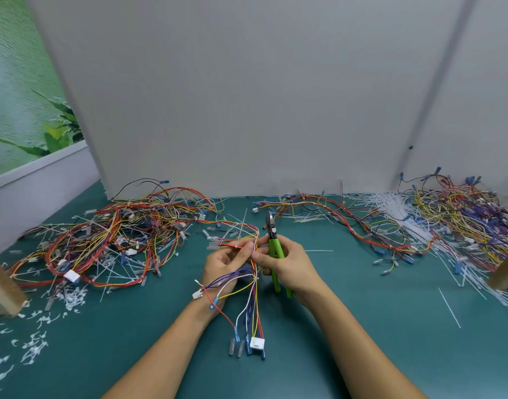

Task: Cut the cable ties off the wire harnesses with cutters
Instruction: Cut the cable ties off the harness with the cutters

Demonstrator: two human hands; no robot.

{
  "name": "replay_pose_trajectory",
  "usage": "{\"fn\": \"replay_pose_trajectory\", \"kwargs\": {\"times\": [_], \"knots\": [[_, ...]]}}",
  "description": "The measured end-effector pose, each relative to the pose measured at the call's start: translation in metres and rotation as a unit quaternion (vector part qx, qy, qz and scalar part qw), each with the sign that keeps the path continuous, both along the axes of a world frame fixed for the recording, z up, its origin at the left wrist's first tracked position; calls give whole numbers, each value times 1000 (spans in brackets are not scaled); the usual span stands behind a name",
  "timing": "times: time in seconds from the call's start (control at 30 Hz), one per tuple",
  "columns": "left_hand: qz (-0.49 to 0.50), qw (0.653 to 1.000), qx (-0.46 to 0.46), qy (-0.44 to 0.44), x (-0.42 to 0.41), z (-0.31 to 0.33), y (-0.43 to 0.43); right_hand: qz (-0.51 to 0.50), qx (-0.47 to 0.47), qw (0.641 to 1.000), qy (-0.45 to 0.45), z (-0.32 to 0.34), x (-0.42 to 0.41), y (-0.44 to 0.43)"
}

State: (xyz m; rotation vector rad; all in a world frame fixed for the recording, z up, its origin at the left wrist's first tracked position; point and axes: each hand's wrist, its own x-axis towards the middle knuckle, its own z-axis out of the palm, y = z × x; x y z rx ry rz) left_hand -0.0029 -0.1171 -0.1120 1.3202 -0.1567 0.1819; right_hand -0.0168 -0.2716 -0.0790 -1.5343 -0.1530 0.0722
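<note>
My left hand [222, 262] grips a wire harness [254, 309] of red, yellow, blue and white wires at mid-table. Its loose ends with blue terminals and a white connector [257, 343] hang toward me. My right hand [287, 262] holds green-handled cutters [276, 254], jaws pointing away from me, above the fingers. The right thumb and fingertips also pinch the same harness right beside the left fingers. A white cable tie [256, 279] wraps the bundle just below the hands.
A tangled pile of harnesses [109, 243] lies at the left, another pile [460, 220] at the right, a looped harness [362, 226] between. Cut white tie scraps [34, 344] litter the green mat near left. A grey wall [247, 96] stands behind.
</note>
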Motion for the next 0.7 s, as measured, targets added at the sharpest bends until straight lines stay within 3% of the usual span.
{"fn": "replay_pose_trajectory", "kwargs": {"times": [0.47, 0.6, 0.7], "knots": [[-3, 993, 91, -78, 0, -1, -1, -78, -11, 997, 28, 3, 2, 1], [-2, 996, 82, -35, -3, 2, -3, -75, -16, 997, 24, 3, 1, 3], [19, 990, 135, -40, -7, -2, -1, -84, -7, 996, 25, 2, 1, 3]]}}
